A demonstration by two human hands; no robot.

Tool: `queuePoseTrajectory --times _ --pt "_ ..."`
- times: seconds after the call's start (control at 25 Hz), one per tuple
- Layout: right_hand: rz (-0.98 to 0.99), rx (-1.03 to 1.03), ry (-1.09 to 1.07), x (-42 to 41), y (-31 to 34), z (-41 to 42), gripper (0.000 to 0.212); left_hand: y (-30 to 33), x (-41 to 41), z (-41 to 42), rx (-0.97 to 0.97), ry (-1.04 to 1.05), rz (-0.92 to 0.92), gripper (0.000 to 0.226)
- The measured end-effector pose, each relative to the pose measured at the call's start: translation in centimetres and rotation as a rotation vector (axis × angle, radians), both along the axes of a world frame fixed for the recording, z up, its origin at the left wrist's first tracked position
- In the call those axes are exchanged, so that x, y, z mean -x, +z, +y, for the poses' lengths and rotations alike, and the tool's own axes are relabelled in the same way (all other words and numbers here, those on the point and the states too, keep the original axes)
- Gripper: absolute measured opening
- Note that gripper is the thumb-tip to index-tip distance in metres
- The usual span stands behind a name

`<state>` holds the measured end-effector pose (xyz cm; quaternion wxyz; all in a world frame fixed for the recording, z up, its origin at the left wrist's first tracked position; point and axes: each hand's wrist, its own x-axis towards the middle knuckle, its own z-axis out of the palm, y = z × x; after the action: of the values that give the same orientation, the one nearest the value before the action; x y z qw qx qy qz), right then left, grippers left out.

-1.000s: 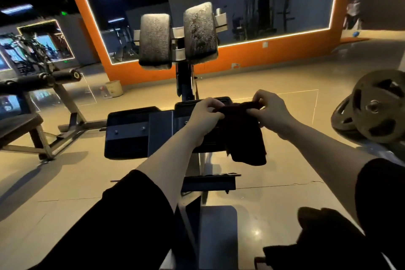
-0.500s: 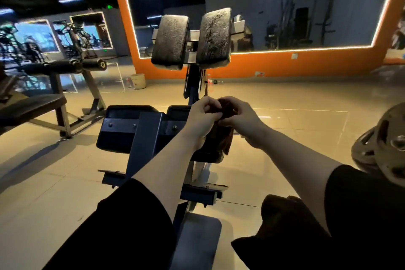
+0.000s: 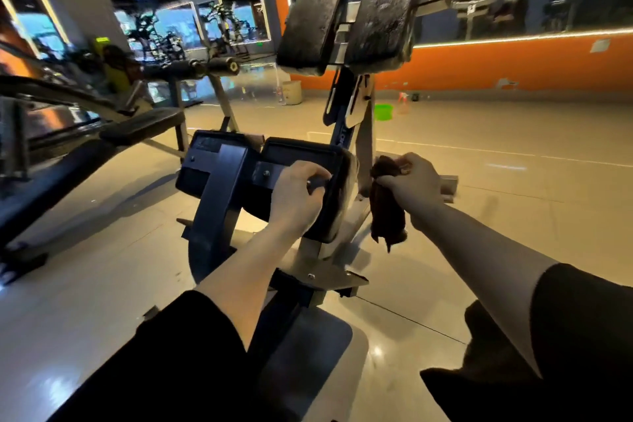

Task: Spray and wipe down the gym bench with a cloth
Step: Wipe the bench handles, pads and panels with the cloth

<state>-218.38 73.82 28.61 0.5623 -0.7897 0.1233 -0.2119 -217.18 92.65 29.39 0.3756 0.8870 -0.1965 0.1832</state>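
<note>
The person wears a black top with 2 loose sleeves pushed up to about the elbow: the left sleeve [image 3: 178, 353] and the right sleeve [image 3: 582, 325]. Both forearms are bare below the cuffs. The left hand [image 3: 298, 195] and right hand [image 3: 411, 181] carry no gloves, rings or watch. The fabric looks plain and unmarked.

At frame centre the gym bench [image 3: 260, 181] stands, its two upper pads [image 3: 349, 10] above in the upper middle. The left hand [image 3: 298, 195] lies on the lower pad's right edge; the right hand [image 3: 414, 181], just right of it, holds the cloth [image 3: 385, 209] hanging beside the pad. Another bench [image 3: 137, 127] stands at mid left
</note>
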Motion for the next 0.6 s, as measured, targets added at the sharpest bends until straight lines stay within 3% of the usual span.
queuePoseTrajectory --times 0.12,0.28,0.52,0.6 --pt "-0.021 -0.041 0.072 -2.2 0.0 1.1 0.018 -1.5 0.8 -0.8 -0.131 0.103 -0.044 0.033" --pt "-0.185 0.13 0.063 -3.9 -0.1 1.9 0.026 -2.8 1.3 -1.2 -0.233 0.197 -0.061 0.043" --pt "-0.331 0.375 0.36 -2.7 -3.4 2.9 0.025 -5.0 1.3 -2.9 -0.124 0.298 -0.061 0.044" --pt "-0.342 0.369 0.455 -3.0 -3.8 2.1 0.025 -5.5 1.0 -3.3 -0.082 0.335 -0.091 0.043"
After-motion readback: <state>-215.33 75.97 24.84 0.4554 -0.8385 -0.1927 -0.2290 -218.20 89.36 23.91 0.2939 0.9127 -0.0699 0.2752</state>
